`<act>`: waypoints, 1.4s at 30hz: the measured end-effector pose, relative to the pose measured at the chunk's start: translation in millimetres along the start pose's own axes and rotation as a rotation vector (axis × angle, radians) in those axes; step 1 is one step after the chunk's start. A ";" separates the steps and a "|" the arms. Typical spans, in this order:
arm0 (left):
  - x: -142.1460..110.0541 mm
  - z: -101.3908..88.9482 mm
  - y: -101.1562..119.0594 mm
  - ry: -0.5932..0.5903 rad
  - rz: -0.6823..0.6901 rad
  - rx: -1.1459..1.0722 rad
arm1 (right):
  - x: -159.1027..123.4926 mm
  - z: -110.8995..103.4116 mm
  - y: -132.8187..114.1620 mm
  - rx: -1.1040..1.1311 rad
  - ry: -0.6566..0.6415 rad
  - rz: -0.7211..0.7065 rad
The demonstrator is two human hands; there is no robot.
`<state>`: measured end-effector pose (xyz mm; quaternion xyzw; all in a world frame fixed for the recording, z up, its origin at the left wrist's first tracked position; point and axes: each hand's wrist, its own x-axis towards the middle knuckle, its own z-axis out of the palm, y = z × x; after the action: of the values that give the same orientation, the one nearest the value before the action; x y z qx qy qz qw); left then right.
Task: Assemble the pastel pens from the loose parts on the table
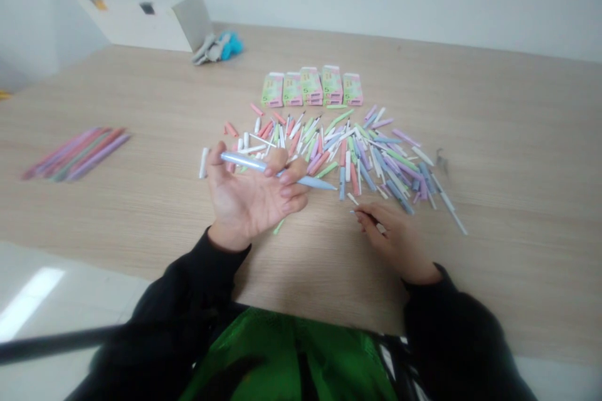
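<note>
The person's left hand point(251, 191) is half open, palm turned up, with the thumb raised and the fingers curled loosely. A light blue pen point(277, 170) lies across it, gripped between the thumb and fingertips, its pointed end aimed right and clear of the hand. The right hand point(390, 239) is drawn together, with the thumb and first finger pinching a thin stick point(365, 217), too small to make out clearly. It sits just at the near edge of a loose heap of pen parts point(341, 160) in pink, green, purple, blue and white, spread across a wooden table point(508, 263) ahead of the hands and to the right. A white pen part point(203, 163) lies just left of the left hand, and a green piece point(278, 227) lies just below it. Five green and pink boxes point(311, 86) stand in a row beyond the heap. Far off to the left lies a group of long pens point(75, 153), side by side. At the far edge, a white carton point(145, 20) sits beside a blue and grey bundle point(219, 47). Black sleeves point(207, 282) cover both arms.
</note>
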<state>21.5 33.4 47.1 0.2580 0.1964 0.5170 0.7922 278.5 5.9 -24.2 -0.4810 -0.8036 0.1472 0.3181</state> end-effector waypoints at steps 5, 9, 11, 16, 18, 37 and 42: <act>1.5 -2.9 -2.0 -0.004 0.081 0.026 | -0.2 19.9 -7.7 -0.011 -0.048 -0.073; 2.0 1.3 -5.4 0.016 0.098 0.056 | 0.8 30.9 -7.1 -0.081 -0.052 -0.066; 2.4 3.4 -7.7 0.020 0.088 0.058 | 1.5 33.4 -5.9 -0.115 -0.072 -0.035; 4.5 1.8 -13.5 -0.016 0.074 0.011 | 2.2 36.4 -5.8 -0.164 -0.171 0.084; 5.2 0.1 -14.9 -0.019 0.072 -0.011 | 2.6 36.2 -6.2 -0.139 -0.180 0.127; 7.8 -3.3 -45.7 -0.129 0.167 0.445 | 48.9 21.3 -66.1 1.438 0.258 0.548; 6.2 -7.5 -46.5 0.033 0.464 1.120 | 55.3 3.4 -58.6 1.253 0.338 0.400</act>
<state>53.0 25.1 12.4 0.6635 0.3896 0.4983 0.3995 218.0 25.1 25.5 -0.3616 -0.4012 0.5640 0.6247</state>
